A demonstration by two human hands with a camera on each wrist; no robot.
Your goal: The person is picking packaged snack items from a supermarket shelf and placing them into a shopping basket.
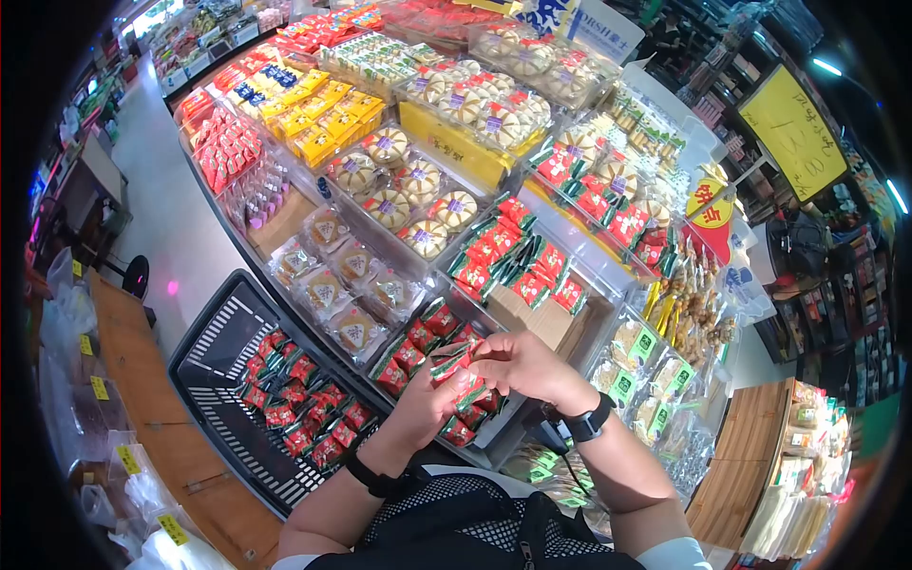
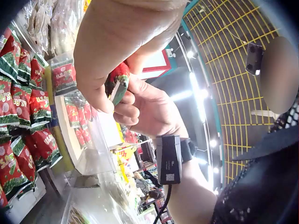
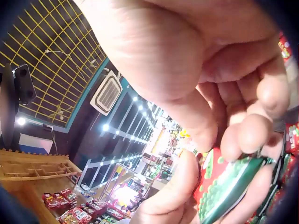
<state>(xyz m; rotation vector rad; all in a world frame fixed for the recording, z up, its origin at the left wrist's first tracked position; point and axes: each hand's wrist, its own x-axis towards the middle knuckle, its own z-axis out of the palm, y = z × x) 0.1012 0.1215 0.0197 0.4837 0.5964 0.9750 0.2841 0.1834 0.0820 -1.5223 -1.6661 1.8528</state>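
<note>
Both hands hold one small red and green packet point(image 1: 450, 365) above a tray of similar packets in the head view. The left hand point(image 1: 425, 407) grips its lower left part with thumb and fingers. From the right, the right hand point(image 1: 528, 366) pinches the packet's upper edge. In the left wrist view the packet point(image 2: 120, 83) shows between the fingers of both hands. The right wrist view has the packet point(image 3: 219, 186) close up, green side showing, with fingertips around it. Whether it is torn cannot be seen.
A black basket point(image 1: 204, 366) with many red packets stands at the left. Trays of round wrapped cakes point(image 1: 388, 204), yellow packs point(image 1: 328, 119) and red packets fill the display beyond the hands. A yellow price sign point(image 1: 793, 131) is at the upper right.
</note>
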